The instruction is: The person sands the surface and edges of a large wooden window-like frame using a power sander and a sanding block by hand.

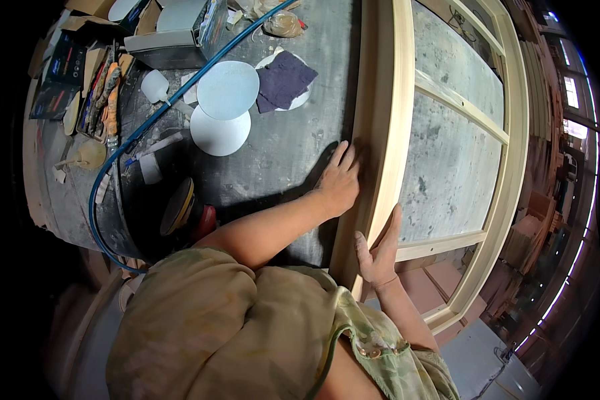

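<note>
A pale wooden frame with crossbars stands on the dark work table, its long near rail running away from me. Against the left face of that rail, my left hand rests with its fingers stretched out and a little apart. Nearer to me, my right hand lies at the rail's top edge. Its thumb is on the left and its straight fingers point forward along the right side, with a gap between. To the left of my left forearm lies a sander with a round pad and a red part.
A blue hose crosses the table. Left of the frame are white round discs, a dark purple cloth-like piece, a white scraper-like tool, brushes and cardboard boxes. Stacked boards stand at the right.
</note>
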`<state>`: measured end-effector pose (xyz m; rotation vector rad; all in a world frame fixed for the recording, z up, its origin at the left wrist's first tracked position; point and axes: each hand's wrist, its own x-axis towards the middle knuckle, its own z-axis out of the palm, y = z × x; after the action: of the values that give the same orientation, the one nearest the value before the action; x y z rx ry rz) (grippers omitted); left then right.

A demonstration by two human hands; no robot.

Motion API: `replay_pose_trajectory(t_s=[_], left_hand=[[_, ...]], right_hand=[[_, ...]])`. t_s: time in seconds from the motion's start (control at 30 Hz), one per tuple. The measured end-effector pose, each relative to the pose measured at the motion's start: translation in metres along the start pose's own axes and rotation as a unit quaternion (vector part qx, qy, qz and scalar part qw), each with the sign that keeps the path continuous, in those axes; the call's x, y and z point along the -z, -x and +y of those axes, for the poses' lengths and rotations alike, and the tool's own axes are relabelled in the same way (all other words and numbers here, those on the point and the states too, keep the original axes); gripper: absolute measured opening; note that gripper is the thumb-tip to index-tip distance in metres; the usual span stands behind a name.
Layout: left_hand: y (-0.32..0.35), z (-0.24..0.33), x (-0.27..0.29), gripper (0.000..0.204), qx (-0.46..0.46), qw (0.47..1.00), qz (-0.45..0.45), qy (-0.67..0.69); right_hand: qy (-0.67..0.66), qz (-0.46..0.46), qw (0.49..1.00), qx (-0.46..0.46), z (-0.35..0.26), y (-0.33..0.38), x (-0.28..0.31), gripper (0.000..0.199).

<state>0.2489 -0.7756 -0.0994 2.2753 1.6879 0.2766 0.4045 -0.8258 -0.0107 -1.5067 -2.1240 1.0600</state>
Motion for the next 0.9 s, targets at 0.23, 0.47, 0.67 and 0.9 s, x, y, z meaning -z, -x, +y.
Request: replay_pose_trajectory(t_s=[0.23, 0.47, 0.67, 0.9], left_hand=[[0.082, 0.041, -0.021, 0.045, -0.147, 0.988, -0.016, 0.035], [-0.032, -0.041, 0.007, 0.032, 0.014, 0.995, 0.085, -0.044], [-0.065, -0.028, 0.018, 0.053, 0.114, 0.992, -0.018, 0.050], [-0.059, -0.045, -0.004, 0.050, 0.133, 0.981, 0.084, 0.109]], right_hand=[[0.050, -0.007, 0.999, 0.019, -0.001, 0.001, 0.005, 0.084], [0.008, 0.012, 1.000, -0.006, 0.002, -0.002, 0.002, 0.084], [0.034, 0.038, 0.999, -0.018, 0.001, 0.001, 0.001, 0.084], [0.028, 0.033, 0.999, -0.016, -0.002, -0.002, 0.002, 0.074]])
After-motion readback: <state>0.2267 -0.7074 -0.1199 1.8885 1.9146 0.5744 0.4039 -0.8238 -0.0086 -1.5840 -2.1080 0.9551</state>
